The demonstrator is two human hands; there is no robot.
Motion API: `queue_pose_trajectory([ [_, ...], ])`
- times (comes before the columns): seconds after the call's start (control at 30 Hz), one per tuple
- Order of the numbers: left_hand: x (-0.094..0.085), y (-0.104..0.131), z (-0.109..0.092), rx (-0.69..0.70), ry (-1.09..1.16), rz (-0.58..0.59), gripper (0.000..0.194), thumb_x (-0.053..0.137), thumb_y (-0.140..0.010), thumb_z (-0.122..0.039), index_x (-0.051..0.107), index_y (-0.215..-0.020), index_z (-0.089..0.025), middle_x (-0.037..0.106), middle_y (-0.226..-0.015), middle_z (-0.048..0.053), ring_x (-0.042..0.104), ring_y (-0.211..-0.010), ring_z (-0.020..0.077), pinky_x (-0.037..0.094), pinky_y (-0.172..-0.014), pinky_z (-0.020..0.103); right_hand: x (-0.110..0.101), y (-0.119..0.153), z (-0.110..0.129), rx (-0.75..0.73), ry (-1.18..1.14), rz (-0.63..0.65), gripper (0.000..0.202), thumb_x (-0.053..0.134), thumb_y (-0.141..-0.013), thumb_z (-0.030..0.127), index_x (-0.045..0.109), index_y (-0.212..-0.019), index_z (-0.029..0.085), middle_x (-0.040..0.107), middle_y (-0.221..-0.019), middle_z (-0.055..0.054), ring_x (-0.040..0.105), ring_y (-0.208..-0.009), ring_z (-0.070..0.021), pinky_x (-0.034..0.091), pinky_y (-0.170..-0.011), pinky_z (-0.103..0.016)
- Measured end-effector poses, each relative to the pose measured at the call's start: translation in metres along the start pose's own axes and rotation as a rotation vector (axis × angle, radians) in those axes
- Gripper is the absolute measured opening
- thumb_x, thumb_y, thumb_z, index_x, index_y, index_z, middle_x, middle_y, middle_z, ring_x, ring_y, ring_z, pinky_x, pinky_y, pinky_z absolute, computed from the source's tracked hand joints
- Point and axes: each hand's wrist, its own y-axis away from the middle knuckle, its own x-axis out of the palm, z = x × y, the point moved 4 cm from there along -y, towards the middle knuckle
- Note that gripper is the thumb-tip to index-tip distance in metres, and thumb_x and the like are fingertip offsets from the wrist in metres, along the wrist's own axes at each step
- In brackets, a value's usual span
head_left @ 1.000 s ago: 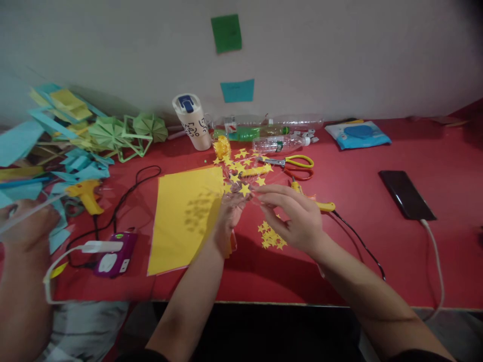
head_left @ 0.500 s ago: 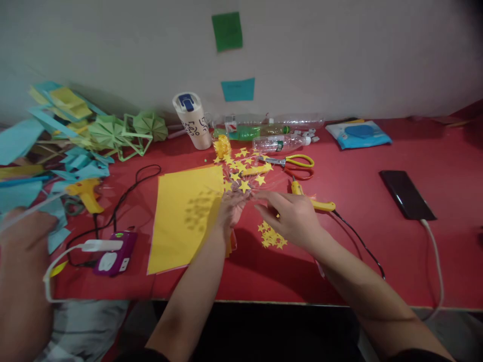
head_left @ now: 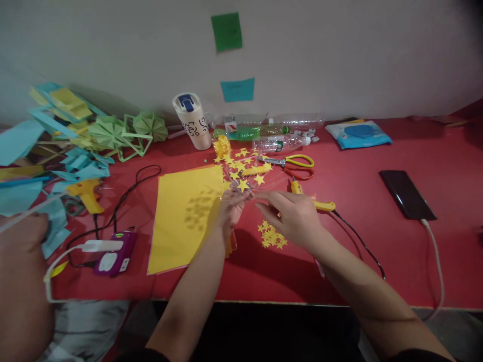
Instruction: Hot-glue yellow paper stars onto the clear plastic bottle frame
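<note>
My left hand [head_left: 231,208] is closed around the lower end of a clear plastic piece with yellow stars [head_left: 243,185]. The stars spread out above the hand, and the plastic's exact shape is hard to make out. My right hand [head_left: 298,216] comes in from the right, its thumb and forefinger drawn together at the base of that piece. Whatever lies between those fingertips is too small to name. Below the right hand lies a pile of loose yellow paper stars [head_left: 270,235]. A stack of yellow paper [head_left: 173,216] lies under my left wrist, with the stars' shadow on it.
Scissors [head_left: 298,162] and a yellow glue gun [head_left: 323,205] lie beyond my right hand. Plastic bottles [head_left: 281,143] and a tumbler [head_left: 194,123] stand along the wall. Leftward are another glue gun [head_left: 87,195], a purple power adapter [head_left: 115,256] and another person's arm [head_left: 22,281]. A phone [head_left: 407,196] lies right.
My hands and the starred plastic piece have barely moved. At the left edge, the other person's hand has shifted slightly down and to the left.
</note>
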Motion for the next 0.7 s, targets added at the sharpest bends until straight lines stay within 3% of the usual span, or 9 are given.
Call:
queue_pose_trajectory([
  [0.2, 0.006, 0.003, -0.006, -0.018, 0.012, 0.046, 0.027, 0.081, -0.058, -0.017, 0.063, -0.079, -0.019, 0.07, -0.08, -0.001, 0.065, -0.075, 0.0119, 0.05, -0.074, 0.025, -0.026, -0.008, -0.002, -0.131, -0.032, -0.03, 0.016, 0.052, -0.092, 0.018, 0.067, -0.096, 0.019, 0.069, -0.086, -0.005, 0.065, -0.076, -0.0137, 0.049, -0.061, -0.024],
  [0.27, 0.006, 0.003, -0.006, -0.021, 0.017, 0.05, 0.029, 0.08, -0.06, -0.016, 0.063, -0.082, -0.019, 0.069, -0.082, -0.001, 0.066, -0.077, 0.0114, 0.049, -0.074, 0.024, -0.028, -0.008, -0.002, -0.158, -0.014, 0.015, 0.017, 0.052, -0.092, 0.017, 0.066, -0.1, 0.019, 0.07, -0.088, -0.005, 0.065, -0.079, -0.0146, 0.05, -0.061, -0.025],
  [0.43, 0.004, 0.001, -0.005, 0.004, 0.029, 0.033, 0.034, 0.081, -0.056, -0.015, 0.063, -0.085, -0.018, 0.068, -0.082, -0.001, 0.065, -0.075, 0.0108, 0.049, -0.07, 0.022, -0.012, -0.003, -0.003, -0.173, 0.044, 0.18, 0.022, 0.046, -0.094, 0.014, 0.066, -0.101, 0.014, 0.071, -0.091, -0.008, 0.067, -0.079, -0.0162, 0.05, -0.059, -0.026],
  [0.57, -0.002, -0.001, -0.001, -0.02, 0.016, 0.005, 0.033, 0.084, -0.056, -0.018, 0.064, -0.083, -0.017, 0.069, -0.079, 0.0, 0.062, -0.068, 0.0105, 0.049, -0.07, 0.025, -0.001, -0.002, -0.002, -0.154, 0.024, 0.179, 0.025, 0.043, -0.094, 0.01, 0.068, -0.09, 0.015, 0.071, -0.087, -0.007, 0.066, -0.076, -0.0143, 0.052, -0.063, -0.026],
  [0.7, -0.012, -0.004, 0.009, -0.049, -0.064, -0.061, 0.024, 0.081, -0.067, -0.02, 0.065, -0.086, -0.019, 0.068, -0.079, 0.001, 0.065, -0.08, 0.0151, 0.05, -0.08, 0.03, 0.002, -0.001, 0.004, -0.222, -0.044, 0.167, 0.024, 0.044, -0.094, 0.008, 0.067, -0.094, 0.012, 0.072, -0.091, -0.009, 0.069, -0.085, -0.017, 0.058, -0.072, -0.028],
])
